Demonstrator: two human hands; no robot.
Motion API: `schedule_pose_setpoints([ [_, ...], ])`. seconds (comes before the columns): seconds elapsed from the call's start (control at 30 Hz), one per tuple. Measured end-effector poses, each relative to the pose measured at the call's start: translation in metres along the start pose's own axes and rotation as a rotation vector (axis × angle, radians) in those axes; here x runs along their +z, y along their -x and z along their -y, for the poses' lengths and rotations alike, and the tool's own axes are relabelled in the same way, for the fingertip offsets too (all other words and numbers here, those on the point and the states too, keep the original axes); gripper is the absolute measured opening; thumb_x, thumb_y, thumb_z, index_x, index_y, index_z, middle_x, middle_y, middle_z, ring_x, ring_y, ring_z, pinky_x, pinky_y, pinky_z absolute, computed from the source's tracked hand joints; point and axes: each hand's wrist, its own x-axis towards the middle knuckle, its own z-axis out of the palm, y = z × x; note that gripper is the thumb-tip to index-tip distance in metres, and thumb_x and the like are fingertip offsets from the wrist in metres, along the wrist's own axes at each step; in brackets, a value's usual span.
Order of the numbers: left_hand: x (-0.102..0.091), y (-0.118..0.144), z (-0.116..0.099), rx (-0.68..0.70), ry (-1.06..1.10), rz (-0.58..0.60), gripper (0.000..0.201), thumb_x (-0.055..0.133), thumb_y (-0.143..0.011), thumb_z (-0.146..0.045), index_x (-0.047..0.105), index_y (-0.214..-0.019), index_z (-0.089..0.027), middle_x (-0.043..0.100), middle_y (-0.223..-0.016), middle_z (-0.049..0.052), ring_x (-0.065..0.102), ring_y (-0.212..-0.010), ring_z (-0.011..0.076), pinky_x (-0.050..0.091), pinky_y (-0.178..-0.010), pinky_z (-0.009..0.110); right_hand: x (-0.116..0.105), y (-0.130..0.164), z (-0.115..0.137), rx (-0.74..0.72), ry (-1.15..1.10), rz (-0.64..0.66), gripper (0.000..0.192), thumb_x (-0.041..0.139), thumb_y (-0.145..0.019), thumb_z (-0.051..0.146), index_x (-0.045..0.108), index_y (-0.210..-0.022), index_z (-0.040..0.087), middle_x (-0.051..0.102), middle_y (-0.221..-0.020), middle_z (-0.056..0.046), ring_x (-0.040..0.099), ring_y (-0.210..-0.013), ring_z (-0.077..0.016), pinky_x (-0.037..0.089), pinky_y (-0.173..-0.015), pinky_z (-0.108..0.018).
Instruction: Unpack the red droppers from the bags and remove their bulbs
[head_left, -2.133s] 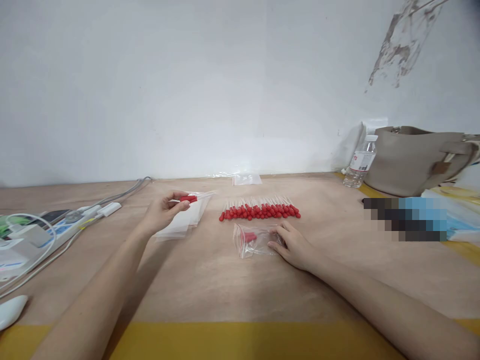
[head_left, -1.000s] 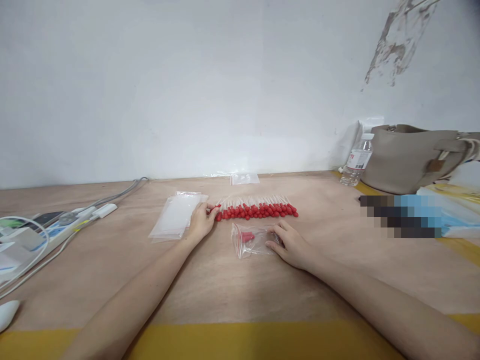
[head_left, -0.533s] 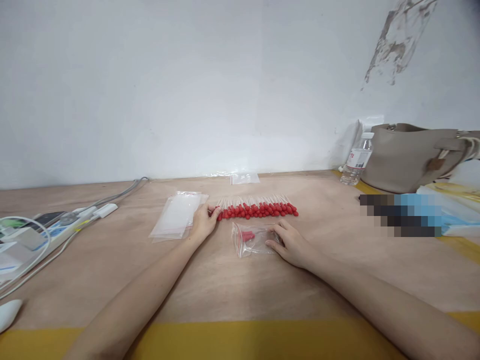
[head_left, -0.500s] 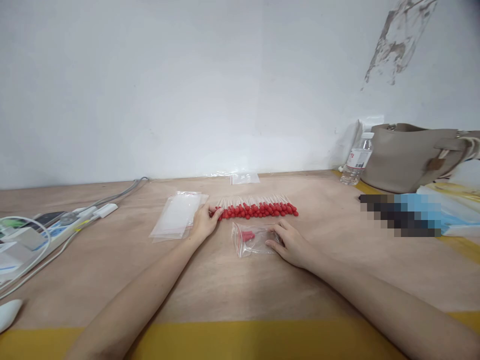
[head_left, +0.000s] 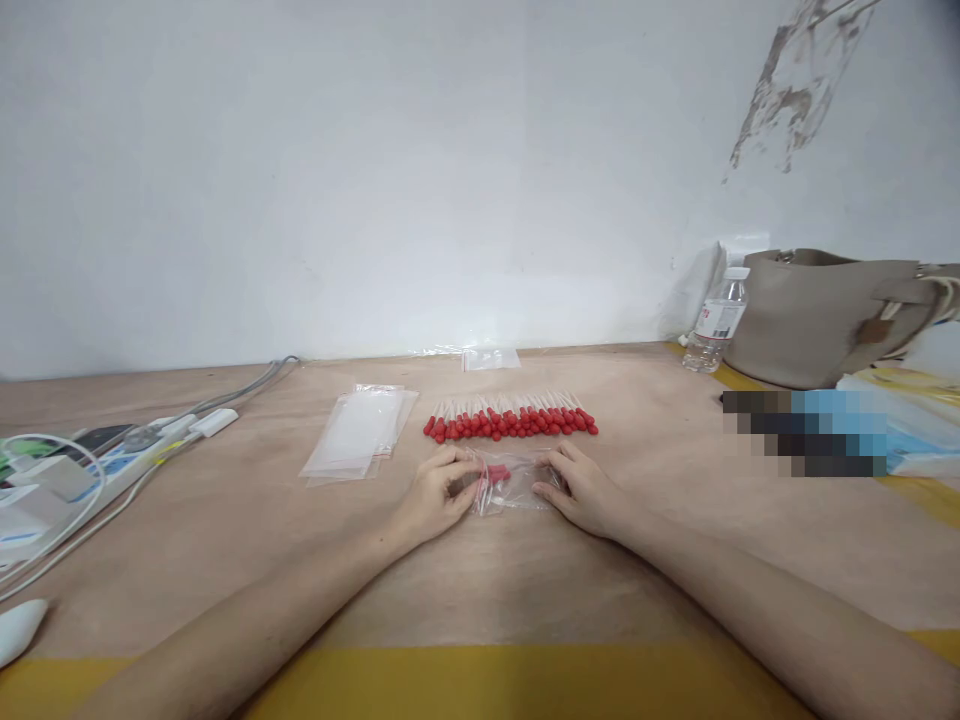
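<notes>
A clear zip bag lies flat on the table before me, with a few red-ended pieces inside near its left end. My left hand has its thumb and fingers curled round the bag's left, zip end; whether a red piece is also between them is hard to make out. At the other end, my right hand grips the bag between thumb and fingers. Just beyond the bag lies a row of thin pale sticks with red ends, the red ends towards me.
Left of the row is a stack of flat clear bags. Another clear bag lies by the wall. A power strip with cables stands far left. On the right are a water bottle, a grey handbag and blue packaging.
My left hand has come from the left end of the red-ended row, nearer me and to the right, onto the bag's zip end. My right hand has stayed in place.
</notes>
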Motion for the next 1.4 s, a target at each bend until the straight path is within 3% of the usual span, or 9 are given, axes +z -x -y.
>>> schedule_pose_setpoints([
  [0.1,0.004,-0.003,-0.003,-0.125,0.028,0.074,0.017,0.056,-0.079,-0.03,0.065,-0.09,-0.021,0.059,-0.088,0.004,0.054,-0.082,0.0154,0.042,-0.072,0.027,-0.001,0.0,0.001,-0.005,-0.02,0.003,0.016,0.05,-0.08,0.028,0.052,-0.092,0.017,0.048,-0.087,-0.005,0.049,-0.072,-0.0139,0.042,-0.069,-0.029],
  [0.3,0.01,-0.009,0.004,-0.172,-0.047,0.148,0.022,0.06,-0.074,-0.036,0.061,-0.085,-0.017,0.053,-0.069,0.001,0.047,-0.066,0.0145,0.037,-0.059,0.025,-0.002,0.0,0.001,-0.014,-0.029,-0.002,0.018,0.053,-0.078,0.026,0.054,-0.094,0.018,0.048,-0.085,-0.005,0.049,-0.073,-0.0149,0.042,-0.067,-0.029],
  [0.53,0.01,-0.004,0.002,-0.057,-0.145,0.146,0.011,0.048,-0.081,-0.027,0.05,-0.079,-0.016,0.049,-0.07,0.001,0.045,-0.071,0.0163,0.037,-0.063,0.028,-0.001,-0.001,-0.002,-0.084,0.03,-0.106,0.024,0.056,-0.075,0.03,0.057,-0.096,0.018,0.052,-0.095,-0.009,0.049,-0.09,-0.0206,0.041,-0.081,-0.037],
  [0.83,0.001,0.0,0.017,-0.3,0.34,-0.008,0.011,0.051,-0.075,-0.023,0.051,-0.084,-0.016,0.057,-0.089,0.006,0.057,-0.077,0.0137,0.047,-0.064,0.026,0.003,0.001,-0.007,-0.062,0.066,0.031,0.039,0.042,-0.084,0.037,0.053,-0.117,0.018,0.054,-0.117,-0.01,0.049,-0.107,-0.0226,0.038,-0.091,-0.041],
  [1.0,-0.029,-0.012,0.026,-0.478,0.383,-0.079,0.021,0.061,-0.067,-0.029,0.055,-0.081,-0.015,0.064,-0.084,0.007,0.061,-0.075,0.017,0.049,-0.064,0.028,-0.003,0.003,-0.004,-0.06,0.1,0.131,0.045,0.033,-0.087,0.045,0.046,-0.124,0.023,0.048,-0.125,-0.008,0.043,-0.114,-0.0229,0.035,-0.093,-0.042],
  [1.13,-0.085,-0.024,0.024,-0.53,0.337,-0.106,0.025,0.065,-0.062,-0.032,0.057,-0.079,-0.015,0.066,-0.075,0.005,0.063,-0.069,0.0176,0.051,-0.064,0.03,-0.008,0.004,-0.001,-0.085,0.128,0.176,0.047,0.033,-0.086,0.048,0.044,-0.126,0.025,0.045,-0.127,-0.008,0.042,-0.114,-0.0232,0.033,-0.094,-0.042],
  [1.23,-0.12,-0.03,0.019,-0.467,0.186,-0.257,0.025,0.066,-0.063,-0.033,0.058,-0.08,-0.015,0.066,-0.082,0.006,0.064,-0.074,0.0182,0.052,-0.066,0.031,-0.009,0.004,0.0,-0.093,0.145,0.18,0.047,0.032,-0.086,0.048,0.044,-0.126,0.024,0.046,-0.127,-0.008,0.042,-0.113,-0.0236,0.033,-0.093,-0.042],
  [1.3,-0.127,-0.033,0.02,-0.402,0.064,-0.357,0.022,0.062,-0.067,-0.032,0.058,-0.081,-0.016,0.064,-0.087,0.006,0.063,-0.079,0.0179,0.052,-0.068,0.031,-0.009,0.003,0.001,-0.098,0.148,0.178,0.047,0.032,-0.086,0.047,0.045,-0.125,0.024,0.046,-0.126,-0.009,0.043,-0.112,-0.0238,0.033,-0.093,-0.042],
  [1.4,-0.111,-0.039,0.034,-0.212,-0.152,-0.38,0.014,0.053,-0.075,-0.028,0.059,-0.082,-0.017,0.061,-0.093,0.005,0.061,-0.086,0.0159,0.052,-0.075,0.029,-0.009,0.003,0.001,-0.102,0.141,0.17,0.046,0.033,-0.086,0.046,0.045,-0.124,0.024,0.047,-0.125,-0.009,0.043,-0.111,-0.0238,0.033,-0.092,-0.042],
])
